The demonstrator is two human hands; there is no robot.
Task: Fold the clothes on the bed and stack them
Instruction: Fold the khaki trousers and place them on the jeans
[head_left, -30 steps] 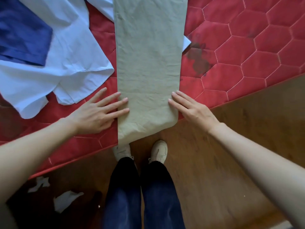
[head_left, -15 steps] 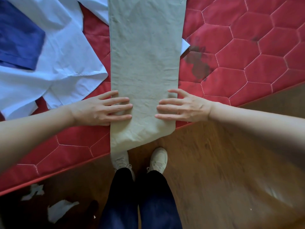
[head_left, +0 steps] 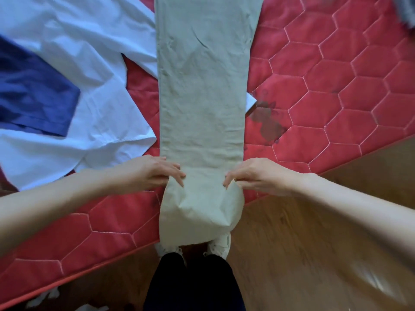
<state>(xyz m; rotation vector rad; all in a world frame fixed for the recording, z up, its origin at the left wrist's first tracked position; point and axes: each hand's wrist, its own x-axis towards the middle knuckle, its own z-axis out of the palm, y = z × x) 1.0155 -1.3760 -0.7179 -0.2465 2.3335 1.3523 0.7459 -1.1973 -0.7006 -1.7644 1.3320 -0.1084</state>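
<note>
I see both bare forearms reaching inward from the sides. My left hand (head_left: 155, 173) and right hand (head_left: 258, 176) each have curled fingers pinching an edge of the khaki cloth (head_left: 202, 97).

Trousers (head_left: 202, 108) down the middle of the mattress (head_left: 336, 86), near end hanging over its edge. Shirt (head_left: 89, 75) to their left, partly under them, cloth (head_left: 33, 97) on top of it. Shoes (head_left: 221, 243) on the floor (head_left: 314, 243) below the hanging end.

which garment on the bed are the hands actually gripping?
The long beige trousers down the middle: the left hand and right hand pinch its two side edges near the hem. The light blue shirt and dark blue garment lie untouched to the left.
</note>
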